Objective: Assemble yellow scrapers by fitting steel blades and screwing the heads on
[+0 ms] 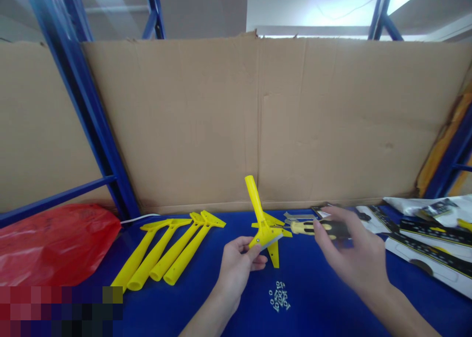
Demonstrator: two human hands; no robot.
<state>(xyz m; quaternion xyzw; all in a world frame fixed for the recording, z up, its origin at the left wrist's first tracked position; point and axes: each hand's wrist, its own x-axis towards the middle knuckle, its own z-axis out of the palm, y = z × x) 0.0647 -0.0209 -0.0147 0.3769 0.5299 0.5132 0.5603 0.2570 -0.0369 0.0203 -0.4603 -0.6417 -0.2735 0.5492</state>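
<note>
My left hand (240, 263) is closed on the head of a yellow plastic scraper (254, 197), its handle tilted upward. A grey metal blade edge (271, 241) shows along the head, and a small screw sits in it. My right hand (356, 251), slightly blurred, has its thumb and forefinger around the cream-and-black handle of a screwdriver (304, 228). The shaft points left toward the scraper; its tip is hard to make out. Yellow flat pieces (273, 256) lie behind the scraper, partly hidden. Small nuts and screws (280, 295) are heaped just in front of my hands.
Several yellow scraper handles (188, 253) lie side by side on the blue table (177, 312) at left, beside a red plastic bag (70, 243). Thin metal blades (304, 217) lie toward the back. Black-and-white packaging (431, 258) covers the right. Cardboard (184, 120) walls the back between blue posts.
</note>
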